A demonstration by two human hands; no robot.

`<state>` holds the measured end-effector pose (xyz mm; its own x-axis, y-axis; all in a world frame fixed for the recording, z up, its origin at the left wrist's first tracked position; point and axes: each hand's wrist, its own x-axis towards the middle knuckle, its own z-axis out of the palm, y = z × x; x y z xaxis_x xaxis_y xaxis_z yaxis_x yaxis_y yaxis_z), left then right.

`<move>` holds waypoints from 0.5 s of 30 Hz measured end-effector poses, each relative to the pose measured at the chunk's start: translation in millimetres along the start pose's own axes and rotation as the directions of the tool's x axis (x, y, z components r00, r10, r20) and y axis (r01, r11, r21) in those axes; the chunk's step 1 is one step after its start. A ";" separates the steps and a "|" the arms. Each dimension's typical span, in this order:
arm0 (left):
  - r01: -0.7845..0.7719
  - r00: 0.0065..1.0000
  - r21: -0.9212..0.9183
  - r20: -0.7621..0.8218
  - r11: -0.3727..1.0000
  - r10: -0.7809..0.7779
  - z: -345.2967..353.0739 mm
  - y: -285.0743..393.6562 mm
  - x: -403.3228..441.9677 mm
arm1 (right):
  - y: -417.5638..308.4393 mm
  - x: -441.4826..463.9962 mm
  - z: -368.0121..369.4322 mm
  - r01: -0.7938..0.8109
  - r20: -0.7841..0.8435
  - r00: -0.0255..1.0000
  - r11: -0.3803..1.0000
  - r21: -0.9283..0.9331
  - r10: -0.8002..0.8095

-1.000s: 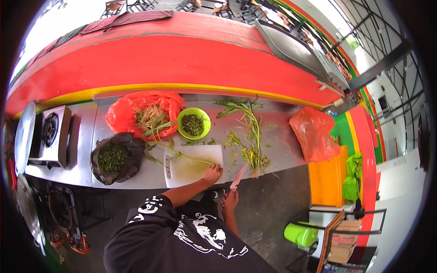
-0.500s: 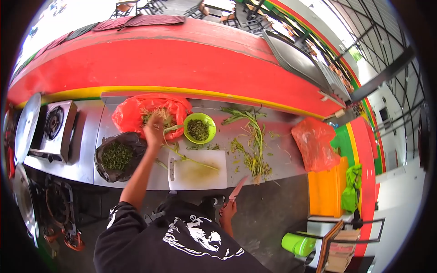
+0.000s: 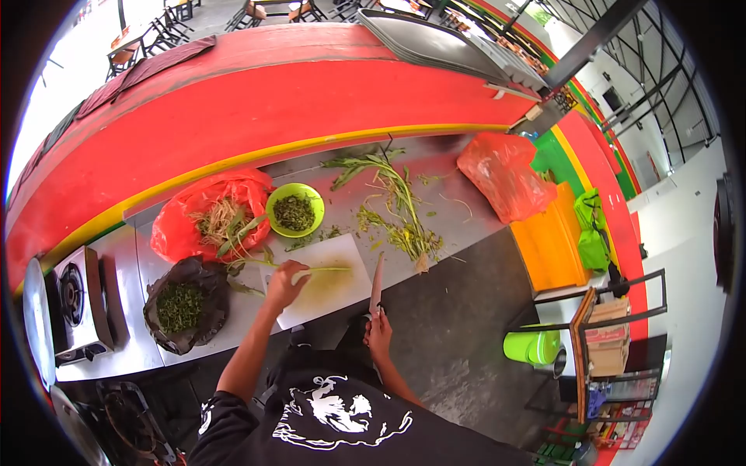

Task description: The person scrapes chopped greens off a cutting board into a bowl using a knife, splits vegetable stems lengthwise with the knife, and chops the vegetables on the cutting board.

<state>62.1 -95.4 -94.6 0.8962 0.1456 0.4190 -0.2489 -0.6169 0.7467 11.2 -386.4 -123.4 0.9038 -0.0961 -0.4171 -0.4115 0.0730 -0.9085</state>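
Note:
My left hand [image 3: 286, 286] is over the left part of the white cutting board [image 3: 336, 293], its fingers closed around a green leafy stem [image 3: 330, 269]. Leaves at the stem's other end trail toward the red plastic bag [image 3: 165, 233]. My right hand [image 3: 378, 334] grips a knife [image 3: 378, 287] by its handle, blade pointing up beside the board's right edge. Behind the board stands a green bowl [image 3: 313, 198] of chopped greens. To the left, a black plastic bag [image 3: 217, 303] holds chopped leaves. The red bag contains pale roots or stalks [image 3: 221, 221].
A bunch of long leafy stems [image 3: 404, 210] lies on the metal counter [image 3: 478, 231], right of the board. Another red bag [image 3: 505, 179] is at the right end, near an orange container [image 3: 550, 247]. A gas stove [image 3: 81, 303] stands at far left. A red wall [image 3: 311, 101] runs behind.
My left hand has left the red bag and come down to the stem at the cutting board. The knife stays in my right hand, now pointing more upright. The camera view has turned.

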 end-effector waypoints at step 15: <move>0.685 0.256 -0.724 0.139 0.078 -0.957 109.8 -11.6 -1.6 | -15.0 6.3 -51.0 0.004 -0.016 1.000 1.000 0.001 -0.004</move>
<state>103.9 -173.4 -160.7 0.5183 0.5202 -0.6788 0.3283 0.6118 0.7196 17.0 -438.8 -113.8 0.9036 -0.1120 -0.4135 -0.4075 0.0733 -0.9103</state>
